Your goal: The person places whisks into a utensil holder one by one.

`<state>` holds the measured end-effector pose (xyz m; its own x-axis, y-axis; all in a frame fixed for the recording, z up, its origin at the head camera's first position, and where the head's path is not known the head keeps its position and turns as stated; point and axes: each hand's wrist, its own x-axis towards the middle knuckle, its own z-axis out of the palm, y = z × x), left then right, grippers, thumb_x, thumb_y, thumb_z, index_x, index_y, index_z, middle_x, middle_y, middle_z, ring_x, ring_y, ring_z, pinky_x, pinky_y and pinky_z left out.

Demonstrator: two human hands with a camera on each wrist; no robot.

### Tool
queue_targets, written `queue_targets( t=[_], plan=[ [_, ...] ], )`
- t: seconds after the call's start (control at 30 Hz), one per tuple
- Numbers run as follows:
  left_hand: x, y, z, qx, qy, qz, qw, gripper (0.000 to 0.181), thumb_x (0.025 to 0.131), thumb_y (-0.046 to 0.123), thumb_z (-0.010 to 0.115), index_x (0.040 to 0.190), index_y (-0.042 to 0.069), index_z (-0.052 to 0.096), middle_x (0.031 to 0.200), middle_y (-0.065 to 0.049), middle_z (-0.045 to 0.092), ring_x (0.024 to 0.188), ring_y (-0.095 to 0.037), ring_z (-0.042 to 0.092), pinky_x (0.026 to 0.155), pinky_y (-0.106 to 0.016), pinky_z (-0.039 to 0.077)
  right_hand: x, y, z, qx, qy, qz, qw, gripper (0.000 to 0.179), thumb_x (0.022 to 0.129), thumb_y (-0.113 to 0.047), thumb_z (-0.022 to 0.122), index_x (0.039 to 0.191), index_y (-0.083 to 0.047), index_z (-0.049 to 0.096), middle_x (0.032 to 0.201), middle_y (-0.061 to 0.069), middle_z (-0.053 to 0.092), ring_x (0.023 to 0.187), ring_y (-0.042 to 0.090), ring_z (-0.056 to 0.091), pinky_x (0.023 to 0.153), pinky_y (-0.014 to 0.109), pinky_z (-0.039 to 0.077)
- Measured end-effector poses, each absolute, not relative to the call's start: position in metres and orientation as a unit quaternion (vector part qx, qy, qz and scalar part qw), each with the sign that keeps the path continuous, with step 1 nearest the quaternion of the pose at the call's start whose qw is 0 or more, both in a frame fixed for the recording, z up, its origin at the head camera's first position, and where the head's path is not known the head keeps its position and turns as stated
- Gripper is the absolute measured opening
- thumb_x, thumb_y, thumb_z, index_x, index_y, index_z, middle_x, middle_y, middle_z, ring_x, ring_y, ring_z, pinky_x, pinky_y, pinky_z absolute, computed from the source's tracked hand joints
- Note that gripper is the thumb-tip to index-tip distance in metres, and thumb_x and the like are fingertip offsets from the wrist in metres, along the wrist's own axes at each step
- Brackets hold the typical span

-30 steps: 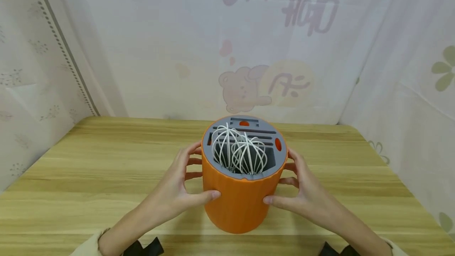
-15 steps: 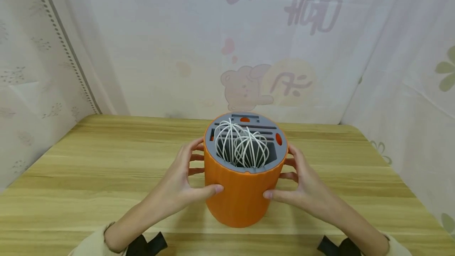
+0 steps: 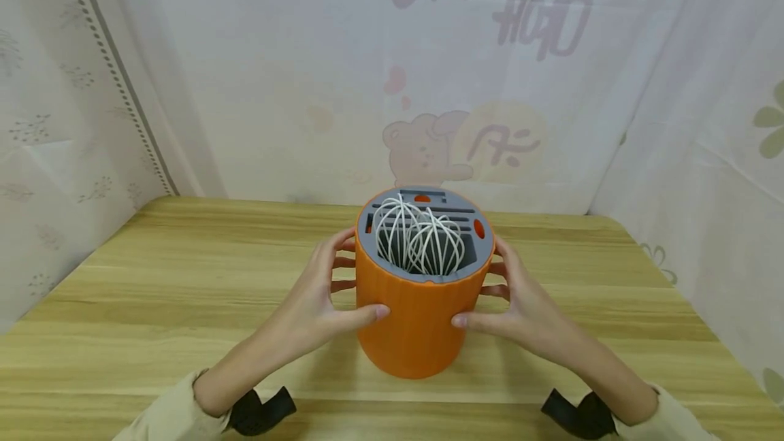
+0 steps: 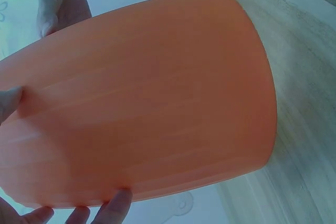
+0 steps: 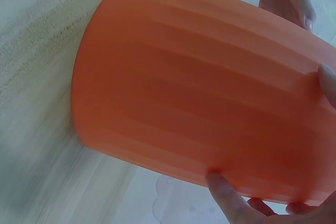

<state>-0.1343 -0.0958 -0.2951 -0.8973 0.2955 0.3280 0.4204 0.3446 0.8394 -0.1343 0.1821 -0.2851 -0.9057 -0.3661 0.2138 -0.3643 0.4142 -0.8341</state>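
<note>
An orange, round utensil holder (image 3: 413, 332) stands upright in front of me, its base right at the tabletop. Two whisks (image 3: 436, 243) with white wire loops poke out of its grey slotted top (image 3: 456, 199); their handles are hidden inside. My left hand (image 3: 324, 295) grips the holder's left side, thumb on the front and fingers round the side. On the right side, my right hand (image 3: 514, 301) grips it the same way. Both wrist views show the ribbed orange wall (image 4: 157, 98) filling most of the frame, with fingertips (image 5: 223, 187) pressed against it.
The wooden table (image 3: 184, 278) spreads out on both sides of the holder. A pale printed curtain (image 3: 275, 87) with a bear hangs behind its far edge, and more patterned cloth (image 3: 704, 175) closes off the sides. Black straps (image 3: 263, 410) show at the wrists.
Both hands have moved the utensil holder slightly away from me, toward the table's far side, with the whisks still in it. The grip looks the same throughout.
</note>
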Motion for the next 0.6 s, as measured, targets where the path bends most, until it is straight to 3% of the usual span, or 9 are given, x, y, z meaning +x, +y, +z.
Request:
queue_targets(
  t=[0.23, 0.6],
  plan=[
    [-0.138, -0.095, -0.296, -0.219, -0.814, -0.536, 0.053, 0.091, 0.071, 0.024, 0.081, 0.142, 0.019, 0.025, 0.132, -0.007, 0.037, 0.116, -0.025, 0.044, 0.089, -0.042, 0.051, -0.137, 0.182, -0.285, -0.207, 0.838, -0.505, 0.018, 0.102, 0.072, -0.02, 0.081, 0.147, -0.023, 0.013, 0.141, 0.009, 0.032, 0.116, 0.032, 0.049, 0.089, 0.042, 0.051],
    [-0.149, -0.093, -0.295, -0.21, -0.812, -0.543, 0.045, 0.094, 0.069, 0.021, 0.082, 0.143, 0.017, 0.023, 0.129, -0.007, 0.037, 0.117, -0.024, 0.045, 0.092, -0.041, 0.05, -0.148, 0.183, -0.285, -0.194, 0.839, -0.507, 0.041, 0.099, 0.073, -0.023, 0.079, 0.146, -0.024, 0.012, 0.141, 0.011, 0.028, 0.114, 0.034, 0.052, 0.086, 0.043, 0.053]
  ],
)
